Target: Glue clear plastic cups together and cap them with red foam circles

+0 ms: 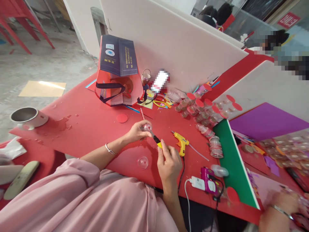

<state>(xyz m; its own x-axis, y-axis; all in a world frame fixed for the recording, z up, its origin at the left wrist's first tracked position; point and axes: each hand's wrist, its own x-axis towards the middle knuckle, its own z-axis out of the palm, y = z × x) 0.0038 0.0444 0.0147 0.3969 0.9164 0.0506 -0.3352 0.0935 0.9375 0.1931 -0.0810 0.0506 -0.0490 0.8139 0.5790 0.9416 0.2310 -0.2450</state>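
In front of me, my left hand (pixel 137 131) is closed round a small clear plastic cup (pixel 147 128). My right hand (pixel 169 162) grips a black and yellow utility knife (pixel 157 141), its tip at the cup; whether the blade cuts into the plastic I cannot tell. Another clear plastic piece, round like a cup or lid (pixel 142 162), lies on the red table (pixel 96 129) below my hands. To the right of them is a yellow glue gun (pixel 181 143) with a clear glue stick in its back. A red disc (pixel 122 118) lies beyond my left hand.
A dark blue bag (pixel 118 58) stands at the back beside a lit phone (pixel 160 81). Clear cups with red discs (pixel 200 109) crowd the back right, before a green divider (pixel 236 161). A purple power adapter (pixel 209 180) and a metal mug (pixel 36 117) sit near opposite edges. Another person's arm (pixel 277 209) shows lower right.
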